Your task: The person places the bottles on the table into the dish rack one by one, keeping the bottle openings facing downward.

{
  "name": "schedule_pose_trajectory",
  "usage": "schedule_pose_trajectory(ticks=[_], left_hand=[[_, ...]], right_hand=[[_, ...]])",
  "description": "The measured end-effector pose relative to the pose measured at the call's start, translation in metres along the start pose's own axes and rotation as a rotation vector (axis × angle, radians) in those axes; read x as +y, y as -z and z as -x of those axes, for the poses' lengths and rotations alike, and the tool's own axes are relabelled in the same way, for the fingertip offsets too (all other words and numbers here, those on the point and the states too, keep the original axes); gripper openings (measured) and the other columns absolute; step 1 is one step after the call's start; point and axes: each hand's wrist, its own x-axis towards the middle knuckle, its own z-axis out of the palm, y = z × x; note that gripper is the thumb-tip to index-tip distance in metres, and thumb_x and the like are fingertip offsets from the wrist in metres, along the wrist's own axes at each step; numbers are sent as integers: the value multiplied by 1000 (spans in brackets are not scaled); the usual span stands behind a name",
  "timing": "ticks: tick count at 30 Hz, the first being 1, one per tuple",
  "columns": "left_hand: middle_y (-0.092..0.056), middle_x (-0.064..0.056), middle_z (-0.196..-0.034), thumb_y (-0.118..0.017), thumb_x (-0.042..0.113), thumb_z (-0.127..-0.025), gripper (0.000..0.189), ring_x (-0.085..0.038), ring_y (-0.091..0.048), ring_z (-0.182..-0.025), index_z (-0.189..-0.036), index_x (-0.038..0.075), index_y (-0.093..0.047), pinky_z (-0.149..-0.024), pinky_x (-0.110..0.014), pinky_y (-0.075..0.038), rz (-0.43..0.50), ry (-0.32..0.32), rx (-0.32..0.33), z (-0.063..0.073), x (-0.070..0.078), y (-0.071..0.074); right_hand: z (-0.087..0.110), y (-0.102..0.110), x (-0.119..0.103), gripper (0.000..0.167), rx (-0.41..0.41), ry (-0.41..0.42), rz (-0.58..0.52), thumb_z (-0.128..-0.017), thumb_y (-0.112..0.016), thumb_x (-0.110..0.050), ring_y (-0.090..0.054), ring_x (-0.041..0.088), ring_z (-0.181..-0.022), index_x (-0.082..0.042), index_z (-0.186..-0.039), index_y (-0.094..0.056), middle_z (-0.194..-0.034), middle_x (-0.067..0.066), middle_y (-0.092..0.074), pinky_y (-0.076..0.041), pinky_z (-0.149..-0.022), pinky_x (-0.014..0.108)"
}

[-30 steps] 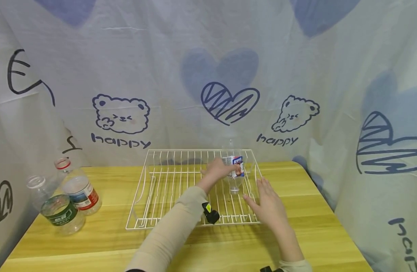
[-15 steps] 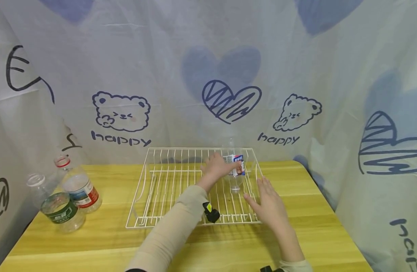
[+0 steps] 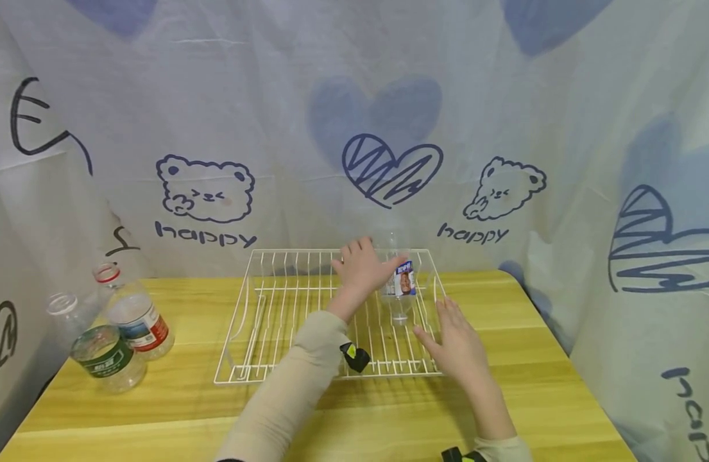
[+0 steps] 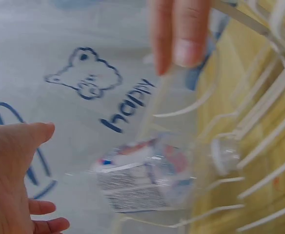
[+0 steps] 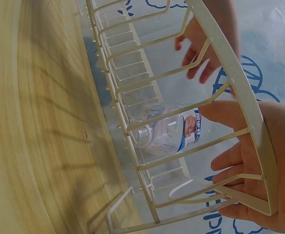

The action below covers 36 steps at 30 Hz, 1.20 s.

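Observation:
A clear plastic bottle (image 3: 399, 308) with a blue, red and white label stands neck-down in the right part of a white wire dish rack (image 3: 285, 289). In the head view, my left hand (image 3: 362, 266) is over the rack just left of the bottle, fingers spread and nothing held. The left wrist view shows this hand (image 4: 6, 156) apart from the bottle. My right hand (image 3: 461, 343) lies along the rack's right side with straight fingers, its thumb out toward the bottle. Rack wires cross in front of the right hand (image 5: 250, 151) in the right wrist view.
Two uncapped clear bottles stand at the table's left: one with a green label (image 3: 107, 361), one with a red and white label (image 3: 146, 330). A printed curtain (image 3: 296, 128) hangs behind the yellow wooden table (image 3: 533, 385).
My left hand has moved up and left off the bottle, spreading its fingers. The bottle stays in place in the rack. The right hand has hardly moved.

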Motion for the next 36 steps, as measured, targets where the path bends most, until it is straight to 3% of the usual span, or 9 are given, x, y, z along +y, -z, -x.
schedule_pose_trajectory(ticks=[8,14,19,27,36], left_hand=[[-45,-13,-143,-47,81,-80,89,-33,-38,-129,-141,17,-44,-104,-58,-28,45,-63,27,20,2,47],[-45,-8,-143,-53,76,-81,82,-31,-34,-131,-141,22,-44,-104,-56,-25,127,-111,36,48,-13,76],[-46,-5,-144,-58,67,-84,76,-31,-32,-135,-142,19,-44,-108,-57,-21,190,-152,69,72,-33,93],[-51,-8,-136,-61,58,-87,63,-32,-35,-130,-133,15,-53,-105,-60,-18,185,-121,141,105,-82,110],[-56,-12,-130,-63,47,-90,53,-33,-43,-123,-128,11,-57,-99,-56,-22,223,-67,257,117,-124,117]], right_hand=[[-1,0,0,91,0,5,-5,-95,-41,-64,-20,43,-147,6,-149,-26,-158,26,-19,-21,-118,54],[0,1,-1,88,-5,7,-4,-94,-48,-59,-20,43,-147,6,-149,-26,-158,26,-20,-21,-118,54],[1,2,-2,85,1,6,-1,-94,-55,-52,-21,43,-146,7,-148,-27,-157,27,-20,-21,-118,54],[0,0,-6,85,-19,9,1,-94,-56,-50,-21,43,-147,7,-149,-26,-158,26,-20,-20,-118,53],[0,1,-5,85,-16,4,-23,-94,-57,-49,-20,45,-146,8,-148,-27,-157,28,-19,-21,-117,55]])
